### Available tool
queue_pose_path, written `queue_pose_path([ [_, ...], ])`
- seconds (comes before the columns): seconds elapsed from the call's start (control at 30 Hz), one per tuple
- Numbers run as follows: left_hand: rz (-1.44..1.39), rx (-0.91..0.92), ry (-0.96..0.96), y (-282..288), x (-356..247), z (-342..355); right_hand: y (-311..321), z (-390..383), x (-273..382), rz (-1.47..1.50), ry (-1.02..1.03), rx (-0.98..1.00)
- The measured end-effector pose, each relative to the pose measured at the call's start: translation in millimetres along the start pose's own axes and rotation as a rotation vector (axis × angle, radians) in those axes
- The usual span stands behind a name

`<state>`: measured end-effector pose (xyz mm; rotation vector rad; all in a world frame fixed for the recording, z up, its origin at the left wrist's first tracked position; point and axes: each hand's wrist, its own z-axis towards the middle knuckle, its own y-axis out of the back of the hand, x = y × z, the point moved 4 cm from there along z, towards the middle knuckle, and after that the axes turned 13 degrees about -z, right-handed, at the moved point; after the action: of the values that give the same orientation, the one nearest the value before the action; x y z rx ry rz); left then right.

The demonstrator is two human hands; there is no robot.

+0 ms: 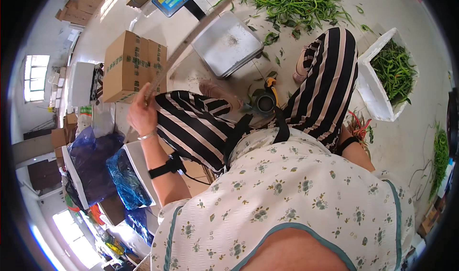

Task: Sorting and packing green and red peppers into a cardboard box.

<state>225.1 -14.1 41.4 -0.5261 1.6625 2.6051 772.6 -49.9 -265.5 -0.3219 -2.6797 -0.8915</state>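
Note:
My left hand (142, 110) grips a long, flat brownish strip (196, 29), which stretches diagonally up past the scale and is partly see-through or blurred. Just beyond it stands a printed cardboard box (124, 67). Between my feet lies a yellow-and-black tool with a dark round part (267, 91), perhaps a tape dispenser. My right forearm (358, 156) reaches down beside my striped right thigh; that hand is hidden behind the leg, near some red and green peppers (359, 127).
A digital scale (227, 41) with a raised display stands ahead. A heap of green peppers (291, 0) lies beyond it. A white foam box (363, 79) of peppers is at right. Bags (93, 161), foam boxes and cartons line the left, another pepper pile (437, 156) the far right.

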Motion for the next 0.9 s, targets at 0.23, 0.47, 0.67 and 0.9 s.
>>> queue_pose_path([
  [0.23,0.003,-0.145,-0.063,39,-33,19,-23,-12,-9,-0.008,0.021,0.043],
  [0.47,-0.159,-0.163,-0.137,33,-60,31,-29,-21,-6,-0.407,0.040,-0.061],
  [0.67,-0.255,-0.086,-0.201,15,-84,27,-20,-6,31,-0.621,0.259,-0.272],
  [0.9,-0.187,-0.004,-0.391,30,-103,22,-2,31,85,-1.125,0.610,-0.532],
])
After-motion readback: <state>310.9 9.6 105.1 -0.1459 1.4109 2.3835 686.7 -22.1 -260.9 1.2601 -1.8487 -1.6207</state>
